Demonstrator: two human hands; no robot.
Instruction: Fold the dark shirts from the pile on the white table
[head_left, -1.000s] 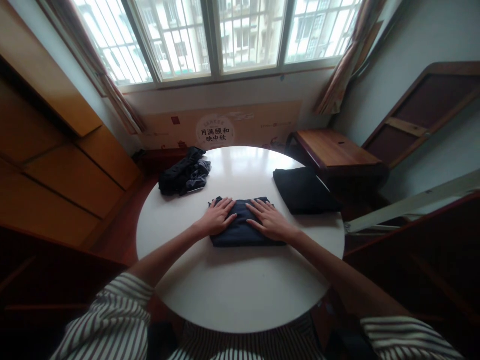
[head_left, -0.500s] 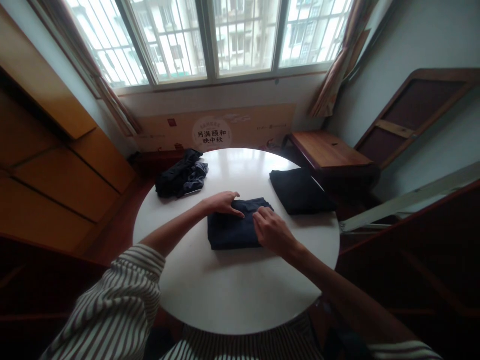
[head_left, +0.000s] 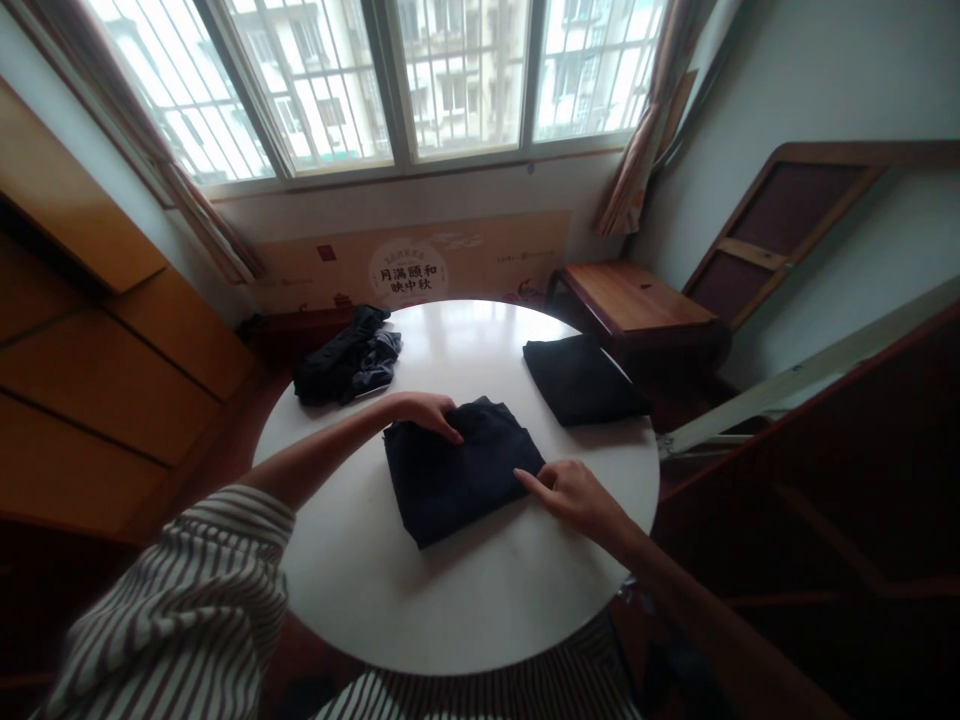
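Note:
A folded dark navy garment (head_left: 457, 475) lies at a slant in the middle of the white round table (head_left: 465, 610). My left hand (head_left: 431, 412) grips its far left edge, thumb on top and the other fingers out of sight beneath or behind the cloth. At the right corner my right hand (head_left: 570, 492) pinches the fabric, thumb above and fingers curled under. The garment's near left corner sticks out toward me, apart from both hands.
A folded black garment (head_left: 585, 380) lies at the table's right rim. Crumpled dark clothes (head_left: 349, 360) are heaped at the far left. Behind on the right stands a low wooden table (head_left: 637, 300); orange cabinets (head_left: 157, 375) are on the left.
The navy garment has turned, its left end now nearer me. My right hand has moved down and right to its corner. My left hand has stayed on the far edge.

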